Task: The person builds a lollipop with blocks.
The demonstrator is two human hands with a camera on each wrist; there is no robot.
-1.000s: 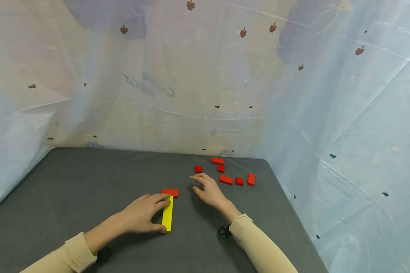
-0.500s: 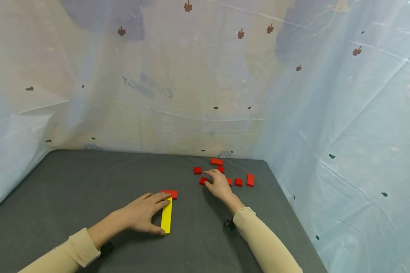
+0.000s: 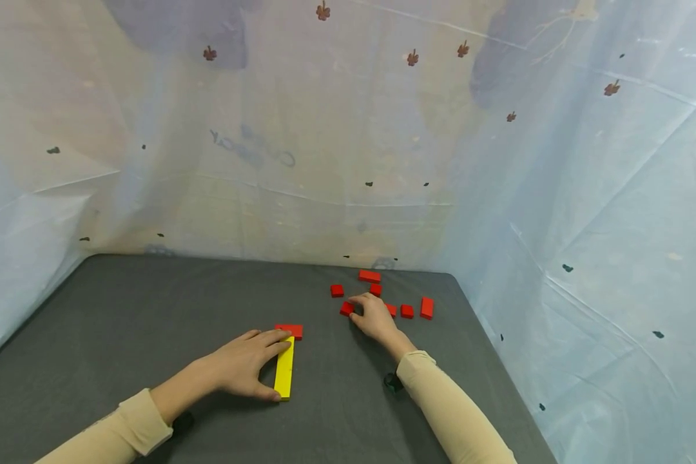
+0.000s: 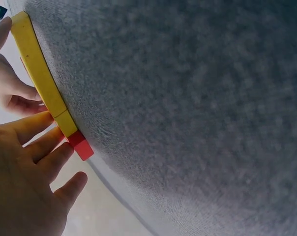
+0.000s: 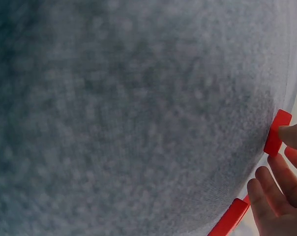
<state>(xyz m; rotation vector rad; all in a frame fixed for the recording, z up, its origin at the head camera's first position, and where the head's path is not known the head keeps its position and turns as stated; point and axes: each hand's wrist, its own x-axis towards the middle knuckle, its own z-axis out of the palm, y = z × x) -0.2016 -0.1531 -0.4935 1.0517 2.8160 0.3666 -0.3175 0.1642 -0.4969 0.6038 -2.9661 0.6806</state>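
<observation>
My left hand (image 3: 243, 364) lies beside a long yellow block (image 3: 284, 370), its thumb at the near end and its spread fingertips at the far end. Across that far end lies a red block (image 3: 292, 331), partly covered by the fingers. A seam crosses the yellow piece (image 4: 40, 69) in the left wrist view. Farther right, my right hand (image 3: 377, 320) pinches a small red block (image 3: 345, 309) between thumb and fingers. In the right wrist view the thumb overlaps this red block (image 5: 275, 140), with a fingertip at its lower end.
Around the right hand lie several other red blocks, among them a small one (image 3: 337, 290), a long one (image 3: 369, 276) and another long one (image 3: 426, 307) near the right. A dark grey cloth (image 3: 168, 303) covers the table, and pale plastic sheeting (image 3: 301, 161) hangs behind it.
My right hand has moved right and slightly away to the small red block, which now shows at its fingertips. My left hand has stayed at the yellow block.
</observation>
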